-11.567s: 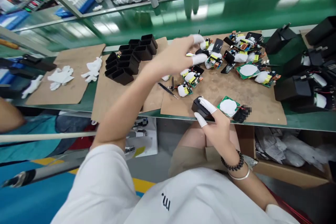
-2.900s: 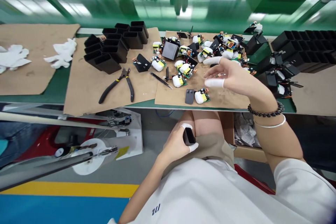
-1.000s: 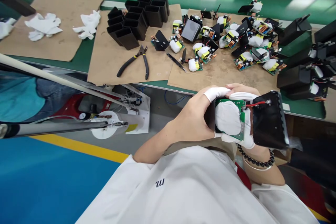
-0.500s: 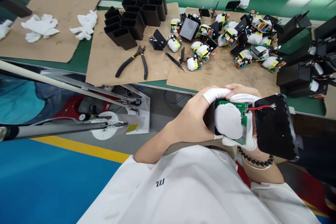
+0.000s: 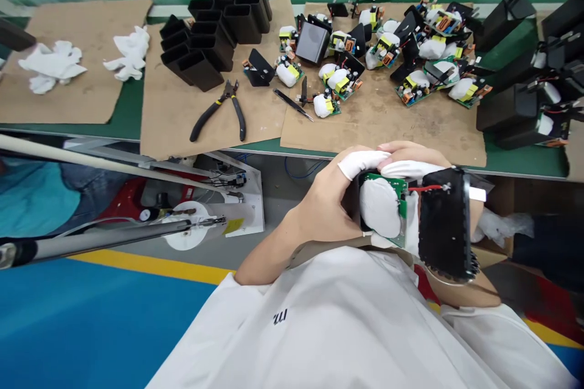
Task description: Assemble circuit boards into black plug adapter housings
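My left hand is closed around a dark, open-ended case, most of it hidden by the fingers. Partly inside that case is a green circuit board with a round white pad on its face. From the other side my right hand grips the board, white finger covers on several fingers. A red wire joins the board to a black end plate, which stands in front of the right palm and hides part of it.
On the cardboard-covered bench lie cutting pliers, tweezers, and several board assemblies. Empty black cases stand behind the pliers. Filled cases crowd the right. White gloves lie left; a machine arm extends below the bench.
The view has shifted slightly. The end plate has come closer to the board and turned more upright. Both hands keep their hold, and slightly less of the board shows outside the case.
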### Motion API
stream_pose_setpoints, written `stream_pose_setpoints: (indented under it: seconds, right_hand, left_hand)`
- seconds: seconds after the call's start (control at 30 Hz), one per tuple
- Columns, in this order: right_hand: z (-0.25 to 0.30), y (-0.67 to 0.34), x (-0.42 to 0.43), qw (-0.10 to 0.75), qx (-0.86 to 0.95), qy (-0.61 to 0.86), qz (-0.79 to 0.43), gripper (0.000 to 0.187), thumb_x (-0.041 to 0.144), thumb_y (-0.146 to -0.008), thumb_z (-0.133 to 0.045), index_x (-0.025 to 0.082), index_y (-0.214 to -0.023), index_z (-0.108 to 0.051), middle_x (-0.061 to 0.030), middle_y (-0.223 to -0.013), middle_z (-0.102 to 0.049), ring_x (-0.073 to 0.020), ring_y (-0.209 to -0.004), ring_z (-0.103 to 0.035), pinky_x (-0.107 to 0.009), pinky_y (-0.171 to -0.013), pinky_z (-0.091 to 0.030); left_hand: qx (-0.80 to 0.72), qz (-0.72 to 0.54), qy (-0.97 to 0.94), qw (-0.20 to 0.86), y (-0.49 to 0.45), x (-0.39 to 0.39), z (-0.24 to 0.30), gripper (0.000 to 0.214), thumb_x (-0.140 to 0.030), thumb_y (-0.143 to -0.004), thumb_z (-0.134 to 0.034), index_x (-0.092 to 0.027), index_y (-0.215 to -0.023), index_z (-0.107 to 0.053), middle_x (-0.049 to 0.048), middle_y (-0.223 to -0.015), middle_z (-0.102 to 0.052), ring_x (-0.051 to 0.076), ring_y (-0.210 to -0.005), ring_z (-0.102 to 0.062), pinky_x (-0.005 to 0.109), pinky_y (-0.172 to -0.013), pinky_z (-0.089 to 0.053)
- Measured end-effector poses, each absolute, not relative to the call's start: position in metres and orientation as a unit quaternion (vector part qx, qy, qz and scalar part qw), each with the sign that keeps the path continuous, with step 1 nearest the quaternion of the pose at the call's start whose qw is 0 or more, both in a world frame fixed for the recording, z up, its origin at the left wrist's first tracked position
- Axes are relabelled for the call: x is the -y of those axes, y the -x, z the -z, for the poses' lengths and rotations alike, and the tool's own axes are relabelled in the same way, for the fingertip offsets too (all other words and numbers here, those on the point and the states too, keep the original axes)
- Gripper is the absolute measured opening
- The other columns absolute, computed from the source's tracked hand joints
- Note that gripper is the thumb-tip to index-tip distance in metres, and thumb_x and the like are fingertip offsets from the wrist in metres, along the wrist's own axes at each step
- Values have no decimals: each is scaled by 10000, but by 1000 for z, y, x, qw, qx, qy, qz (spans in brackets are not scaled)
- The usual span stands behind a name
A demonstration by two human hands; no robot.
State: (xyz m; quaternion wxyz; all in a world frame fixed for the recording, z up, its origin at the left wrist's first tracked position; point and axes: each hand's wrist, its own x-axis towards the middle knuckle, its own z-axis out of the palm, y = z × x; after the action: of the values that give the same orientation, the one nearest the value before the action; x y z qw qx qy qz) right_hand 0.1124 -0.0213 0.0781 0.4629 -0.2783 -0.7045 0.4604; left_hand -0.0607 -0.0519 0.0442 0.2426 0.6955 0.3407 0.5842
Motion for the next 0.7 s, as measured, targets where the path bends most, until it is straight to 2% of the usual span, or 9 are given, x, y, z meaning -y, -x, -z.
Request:
stream_pose_setpoints:
  seconds: [0.07, 0.17, 0.3, 0.37, 0.47, 0.57, 0.7]
  right_hand:
    - [-78, -114, 23, 481, 710, 249, -450, 392, 651, -846, -733, 375, -1119, -783, -9, -1162, -795, -322, -1226, -713, -465, -1128, -576]
    - [-78, -115, 25, 484, 724, 225, -437, 385, 535, -884, -750, 365, -1230, -763, 20, -1244, -770, -303, -1290, -680, -434, -1172, -549]
    - [-81, -115, 26, 485, 751, 206, -397, 375, 454, -941, -691, 366, -1304, -731, 14, -1269, -762, -296, -1273, -686, -470, -1149, -561]
    - [-82, -114, 28, 485, 752, 220, -388, 359, 449, -938, -685, 398, -1291, -731, 9, -1254, -771, -320, -1251, -696, -530, -1122, -570]
    - [-82, -114, 32, 485, 738, 264, -387, 347, 485, -898, -719, 426, -1238, -752, -9, -1231, -780, -365, -1234, -697, -591, -1086, -579]
    - [-81, -114, 34, 492, 730, 280, -383, 376, 522, -859, -746, 438, -1225, -760, -16, -1216, -784, -388, -1222, -695, -613, -1074, -582]
    - [-80, -115, 33, 488, 732, 275, -388, 354, 507, -884, -730, 445, -1232, -755, -3, -1216, -781, -377, -1233, -697, -590, -1095, -578]
  left_hand:
    - [-338, -593, -692, 234, 60, 52, -43, 881, -690, -624, -930, -263, -1327, -613, 99, -1216, -745, 317, -1145, -739, 454, -1002, -606]
    - [-338, -604, -677, 250, 59, 54, -40, 924, -760, -609, -902, -287, -1350, -615, 96, -1226, -744, 318, -1174, -733, 462, -1037, -593]
    - [-402, -566, -648, 314, 59, 58, -35, 984, -826, -537, -889, -248, -1300, -659, 132, -1267, -739, 367, -1259, -690, 513, -1108, -557]
    - [-418, -549, -640, 339, 60, 58, -31, 1006, -845, -500, -889, -243, -1277, -676, 143, -1269, -735, 387, -1272, -677, 534, -1110, -555]
    - [-430, -545, -640, 331, 61, 58, -27, 995, -891, -514, -842, -253, -1262, -690, 141, -1249, -736, 387, -1265, -676, 532, -1083, -571]
    - [-415, -559, -643, 319, 62, 55, -25, 964, -915, -552, -801, -266, -1257, -693, 109, -1223, -746, 359, -1243, -689, 503, -1074, -577]
    - [-369, -583, -652, 313, 63, 53, -27, 934, -855, -562, -852, -277, -1274, -678, 98, -1253, -750, 353, -1227, -707, 490, -1085, -573]
